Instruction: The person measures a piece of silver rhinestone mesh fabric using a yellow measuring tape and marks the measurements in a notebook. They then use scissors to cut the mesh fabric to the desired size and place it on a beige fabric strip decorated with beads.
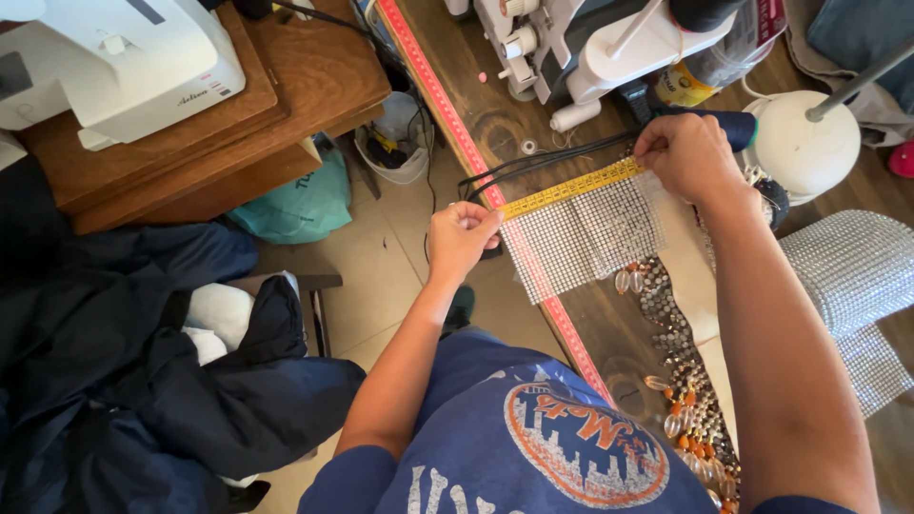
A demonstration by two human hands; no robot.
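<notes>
My left hand (459, 238) pinches one end of a yellow measuring tape (571, 187) at the edge of the wooden table (609, 328). My right hand (687, 154) holds the tape's other end, stretched straight along the top edge of a piece of silver rhinestone mesh (583, 238). The mesh hangs partly over the table's edge. Black cords (543, 162) run just above the tape.
A beaded trim of silver and orange stones (678, 371) lies on the table. More rhinestone mesh (852, 276) sits at the right. White sewing machines stand at the top (590, 43) and on a wooden stand at the left (124, 57). Dark fabric (124, 371) is heaped on the floor.
</notes>
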